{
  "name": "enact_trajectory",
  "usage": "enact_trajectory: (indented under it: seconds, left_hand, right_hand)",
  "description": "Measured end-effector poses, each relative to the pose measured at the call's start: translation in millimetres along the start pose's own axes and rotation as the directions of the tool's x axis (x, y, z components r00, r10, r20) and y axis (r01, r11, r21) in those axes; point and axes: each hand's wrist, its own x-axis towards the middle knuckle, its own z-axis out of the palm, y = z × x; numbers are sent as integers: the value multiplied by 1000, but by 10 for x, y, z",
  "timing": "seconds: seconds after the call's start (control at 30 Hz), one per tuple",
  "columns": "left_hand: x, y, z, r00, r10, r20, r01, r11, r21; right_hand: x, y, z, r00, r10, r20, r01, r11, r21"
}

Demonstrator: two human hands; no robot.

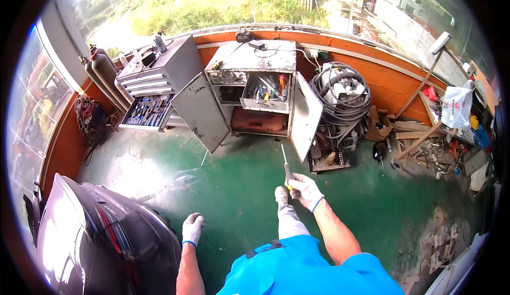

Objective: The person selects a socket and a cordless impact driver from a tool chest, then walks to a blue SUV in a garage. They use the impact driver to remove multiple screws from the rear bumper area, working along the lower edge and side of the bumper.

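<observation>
My right hand point(306, 191), in a white work glove with a blue cuff, grips a screwdriver point(287, 170) by its grey and yellow handle; the long thin shaft points away from me. Low at my left side, my gloved left hand point(193, 228) has its fingers curled in, and nothing shows in it. Ahead of me stands a worn metal cabinet point(254, 58) with both doors swung out. Its pulled-out drawer point(264, 104) holds assorted hand tools, one with an orange handle. A reddish-brown case point(258, 120) lies on the cabinet's lower shelf.
A grey tool chest point(175, 64) has a drawer full of tools point(147, 112) pulled out. Coiled hoses point(340, 90) sit right of the cabinet. Wood and scrap point(425, 141) crowd the right side. A dark car point(111, 236) stands at my left on the green floor point(234, 188).
</observation>
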Motion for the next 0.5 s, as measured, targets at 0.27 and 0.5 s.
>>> enact_trajectory:
  seconds: [0.27,0.5]
  left_hand:
    - [-373,-1841,129,922,-134,363,-301,343,890]
    - [-734,-1248,1078,558,-818,-138,731,564,-384]
  right_hand:
    - [2788,-1664,409,988,-154,22,155,962,-223]
    - [4591,-2382,-6,762,-646,-45,322,439,-839]
